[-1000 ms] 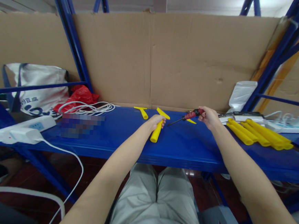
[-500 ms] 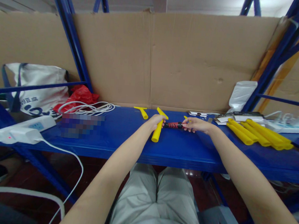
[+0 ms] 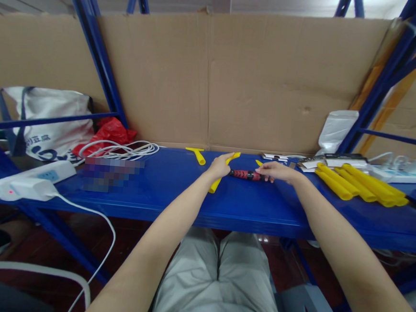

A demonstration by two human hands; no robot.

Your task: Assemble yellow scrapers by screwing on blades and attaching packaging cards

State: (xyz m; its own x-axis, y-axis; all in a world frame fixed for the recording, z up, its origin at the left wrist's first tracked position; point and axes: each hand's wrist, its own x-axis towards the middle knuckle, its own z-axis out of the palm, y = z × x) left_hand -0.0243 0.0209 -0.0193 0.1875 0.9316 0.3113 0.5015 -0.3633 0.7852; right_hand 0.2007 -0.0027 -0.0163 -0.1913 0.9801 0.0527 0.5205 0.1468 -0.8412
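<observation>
Yellow piece (image 3: pixel 214 186), one, sits just left of the red-and-black screwdriver (image 3: pixel 245 175), gripped by the left hand (image 3: pixel 220 167), whose fingers are wrapped around its middle; one yellow end shows past the fingers and the other below the palm. The right hand (image 3: pixel 269 172) pinches the screwdriver's right end between thumb and fingers. The handle lies level between both hands; its left end meets the left hand, and whether the shaft enters the yellow piece cannot be told.

Readable writing is on one white bag (image 3: pixel 55 124), far left of the screwdriver: the characters 豆腐, with a partly hidden one before them and a bold dark-blue mark below. A patch on the blue surface (image 3: pixel 169 191), also left of the screwdriver, is pixelated, so any label there is lost.

Left of the screwdriver, beyond the left hand, lies one T-shaped yellow part (image 3: pixel 199 158). One yellow sliver (image 3: pixel 259 163) shows just behind the screwdriver, near the right hand. Well to the screwdriver's right are several yellow tubes (image 3: pixel 366 186), at least three; overlap hides the exact count. Two white power strips appear: one (image 3: pixel 60 171) far left of the screwdriver, one (image 3: pixel 397 175) far right. One red plastic bag (image 3: pixel 109 134) rests behind coiled white cable (image 3: pixel 136 149), both left of the screwdriver.
</observation>
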